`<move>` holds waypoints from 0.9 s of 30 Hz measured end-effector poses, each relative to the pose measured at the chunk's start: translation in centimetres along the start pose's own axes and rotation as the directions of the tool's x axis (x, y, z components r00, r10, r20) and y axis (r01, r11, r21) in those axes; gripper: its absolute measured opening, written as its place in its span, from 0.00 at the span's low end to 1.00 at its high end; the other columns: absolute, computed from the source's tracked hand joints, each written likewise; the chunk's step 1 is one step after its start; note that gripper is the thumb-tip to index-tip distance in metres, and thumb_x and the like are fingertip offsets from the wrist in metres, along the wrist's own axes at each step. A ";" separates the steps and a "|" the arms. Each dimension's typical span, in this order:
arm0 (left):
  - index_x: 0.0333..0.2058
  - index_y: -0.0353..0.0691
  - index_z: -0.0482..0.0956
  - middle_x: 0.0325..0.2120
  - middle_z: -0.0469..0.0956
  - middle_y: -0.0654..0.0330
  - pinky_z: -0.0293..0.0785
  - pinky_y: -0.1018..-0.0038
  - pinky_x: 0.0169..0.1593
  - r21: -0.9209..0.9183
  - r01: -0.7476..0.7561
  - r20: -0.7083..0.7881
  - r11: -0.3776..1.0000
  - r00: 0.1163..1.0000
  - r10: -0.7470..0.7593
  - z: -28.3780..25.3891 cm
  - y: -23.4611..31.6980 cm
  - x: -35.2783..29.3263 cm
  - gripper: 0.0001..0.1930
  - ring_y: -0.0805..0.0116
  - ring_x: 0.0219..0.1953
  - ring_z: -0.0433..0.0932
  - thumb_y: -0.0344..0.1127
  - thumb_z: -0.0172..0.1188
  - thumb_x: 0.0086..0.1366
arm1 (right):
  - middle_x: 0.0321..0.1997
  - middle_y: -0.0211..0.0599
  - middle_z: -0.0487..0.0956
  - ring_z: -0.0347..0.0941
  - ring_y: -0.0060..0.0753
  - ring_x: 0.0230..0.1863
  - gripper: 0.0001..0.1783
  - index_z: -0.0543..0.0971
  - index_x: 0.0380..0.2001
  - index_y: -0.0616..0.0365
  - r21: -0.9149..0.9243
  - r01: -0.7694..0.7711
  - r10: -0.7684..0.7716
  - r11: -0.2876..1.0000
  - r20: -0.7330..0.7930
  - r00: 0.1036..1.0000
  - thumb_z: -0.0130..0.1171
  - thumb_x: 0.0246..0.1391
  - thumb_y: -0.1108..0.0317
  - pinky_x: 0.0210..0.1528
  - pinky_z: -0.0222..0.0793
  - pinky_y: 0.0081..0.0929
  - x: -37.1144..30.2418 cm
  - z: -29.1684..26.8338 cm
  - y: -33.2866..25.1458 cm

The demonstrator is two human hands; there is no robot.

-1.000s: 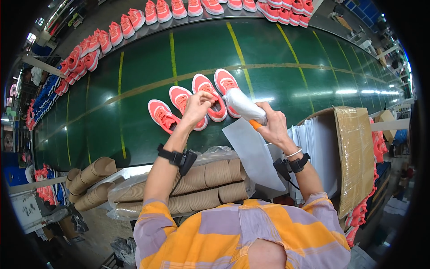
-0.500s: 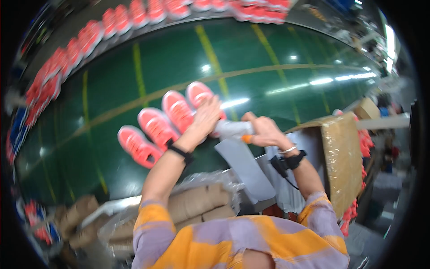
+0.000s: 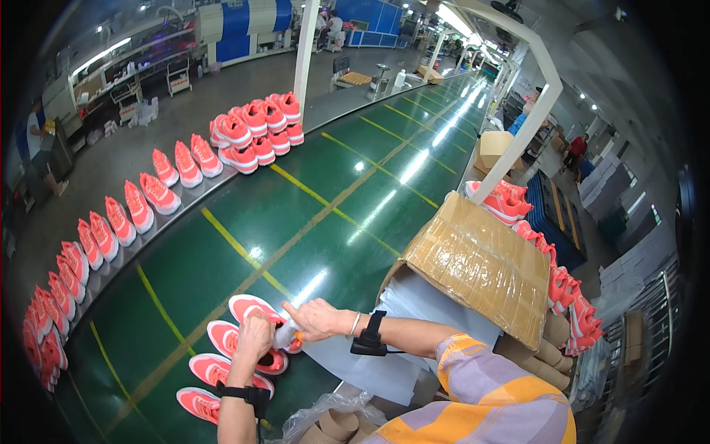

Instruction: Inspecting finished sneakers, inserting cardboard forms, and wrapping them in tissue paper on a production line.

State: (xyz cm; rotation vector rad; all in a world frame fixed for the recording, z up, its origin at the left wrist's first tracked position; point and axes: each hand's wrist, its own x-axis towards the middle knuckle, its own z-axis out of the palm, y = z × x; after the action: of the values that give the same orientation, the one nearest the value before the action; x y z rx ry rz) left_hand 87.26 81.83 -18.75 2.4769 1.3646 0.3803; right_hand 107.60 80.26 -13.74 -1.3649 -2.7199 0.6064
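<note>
Several coral sneakers with white soles lie side by side on the green belt. My left hand [image 3: 257,335] is closed at the opening of the farthest sneaker [image 3: 250,305], its fingers bent over the upper. Beside it, my right hand [image 3: 316,320] grips a whitish paper wad [image 3: 284,334] at that shoe's opening; how far it goes inside is hidden. A small orange bit shows by the right fingers. Nearer me are a second sneaker [image 3: 221,335], a third sneaker [image 3: 207,365] and a fourth sneaker [image 3: 198,402], partly behind my left forearm.
White sheets [image 3: 370,366] lie right of the shoes, by a taped cardboard box [image 3: 481,266] holding more sheets. Coral sneakers [image 3: 118,222] line the belt's far ledge; others [image 3: 503,200] stand behind the box. Brown cardboard rolls [image 3: 336,425] sit near me. A white post [image 3: 518,144] rises beyond.
The view has swung up and along the belt. My left hand has gone from lying over the farthest sneaker to closing at its opening. My right hand has brought the paper wad against it.
</note>
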 end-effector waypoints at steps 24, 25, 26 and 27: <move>0.23 0.30 0.77 0.22 0.77 0.42 0.75 0.55 0.35 -0.025 0.070 -0.042 0.997 0.997 -0.071 1.6 0.9 3.1 0.09 0.46 0.29 0.79 0.31 0.54 0.53 | 0.58 0.73 0.59 0.75 0.67 0.32 0.49 0.41 0.67 0.63 -0.067 -0.110 0.099 0.992 -0.152 0.983 0.57 0.48 0.68 0.36 0.73 0.52 3.5 7.6 2.9; 0.23 0.30 0.78 0.21 0.76 0.41 0.75 0.55 0.35 -0.054 0.093 -0.063 0.994 0.993 -0.096 1.7 1.6 3.3 0.09 0.45 0.29 0.79 0.30 0.53 0.54 | 0.58 0.73 0.59 0.75 0.67 0.32 0.49 0.41 0.67 0.63 -0.075 -0.098 0.084 0.992 -0.169 0.982 0.57 0.48 0.68 0.36 0.73 0.52 3.9 7.9 4.2; 0.25 0.30 0.76 0.23 0.76 0.41 0.74 0.54 0.34 -0.066 0.094 -0.069 0.993 0.993 -0.098 1.5 1.6 4.2 0.10 0.43 0.29 0.77 0.33 0.54 0.57 | 0.60 0.72 0.57 0.75 0.68 0.33 0.49 0.40 0.67 0.62 -0.001 -0.025 0.024 1.000 -0.219 0.976 0.57 0.48 0.67 0.38 0.74 0.51 4.0 8.3 5.5; 0.26 0.30 0.75 0.24 0.76 0.41 0.72 0.53 0.33 -0.085 0.105 -0.056 0.991 0.992 -0.110 1.6 1.5 3.8 0.12 0.41 0.29 0.76 0.36 0.55 0.60 | 0.61 0.71 0.56 0.74 0.70 0.33 0.50 0.39 0.67 0.62 0.085 0.049 -0.026 0.995 -0.255 0.967 0.58 0.48 0.67 0.39 0.74 0.50 3.8 8.3 5.1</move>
State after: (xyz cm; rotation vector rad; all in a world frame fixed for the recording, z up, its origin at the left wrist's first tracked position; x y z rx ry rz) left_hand 90.97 84.10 -19.38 2.3323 1.4681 0.4808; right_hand 107.43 83.24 -23.71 -1.2692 -2.4787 0.5063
